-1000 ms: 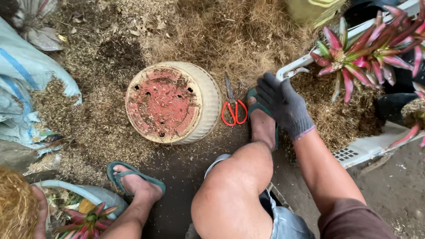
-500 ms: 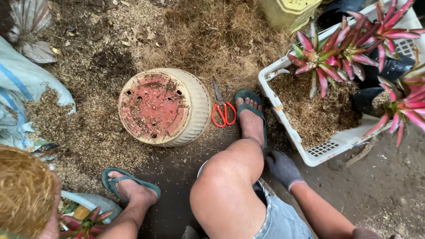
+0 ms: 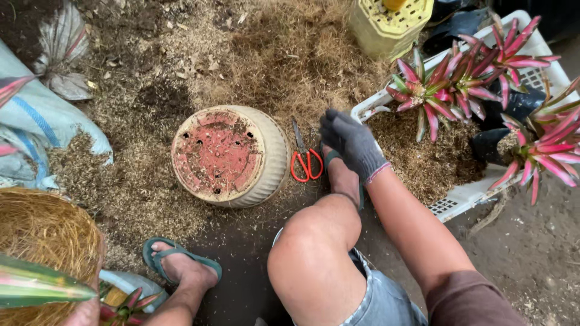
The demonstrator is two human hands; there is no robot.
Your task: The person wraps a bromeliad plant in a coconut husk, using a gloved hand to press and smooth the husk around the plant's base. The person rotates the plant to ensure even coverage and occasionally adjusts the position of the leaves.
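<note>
Fingers [image 3: 338, 124] of our gloved right hand [image 3: 353, 145] hang loosely curled and empty, so we reach left and grasp the red-handled scissors [image 3: 305, 160] by their loops, clear of the upturned pot [image 3: 229, 156].

The gloved right hand [image 3: 352, 143] reached forward, palm down, fingers loosely curled; the left hand stayed out of sight

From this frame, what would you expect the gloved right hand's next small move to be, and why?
Probably a short reach to its left to pick up the red-handled scissors. The gloved right hand hovers empty just beside them, fingers loosely spread, above the right foot's sandal. The scissors lie free on the ground between the hand and the upturned pot. The left hand is not clearly in view.
</note>
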